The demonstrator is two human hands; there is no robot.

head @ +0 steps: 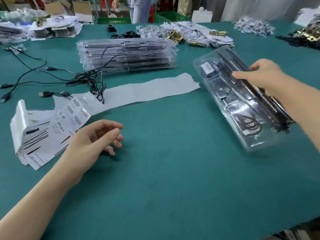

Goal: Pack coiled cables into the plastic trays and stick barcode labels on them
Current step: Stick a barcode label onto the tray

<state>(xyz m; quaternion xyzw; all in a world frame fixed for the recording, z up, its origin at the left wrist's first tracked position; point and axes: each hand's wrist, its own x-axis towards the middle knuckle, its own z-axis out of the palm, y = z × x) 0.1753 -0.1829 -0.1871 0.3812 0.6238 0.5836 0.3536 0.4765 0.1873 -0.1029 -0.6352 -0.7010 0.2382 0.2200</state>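
Note:
My right hand grips a long clear plastic tray at its far edge, holding it tilted above the green table. A coiled black cable and dark parts lie inside that tray. My left hand hovers over the table with fingers loosely curled, holding nothing, beside a strip of barcode labels on white backing paper. A stack of packed clear trays stands at the back centre. Loose black USB cables sprawl at the left.
Printed paper sheets lie at the near left. Piles of papers, small bags and brass hinges line the far edge. A person stands beyond the table by green crates.

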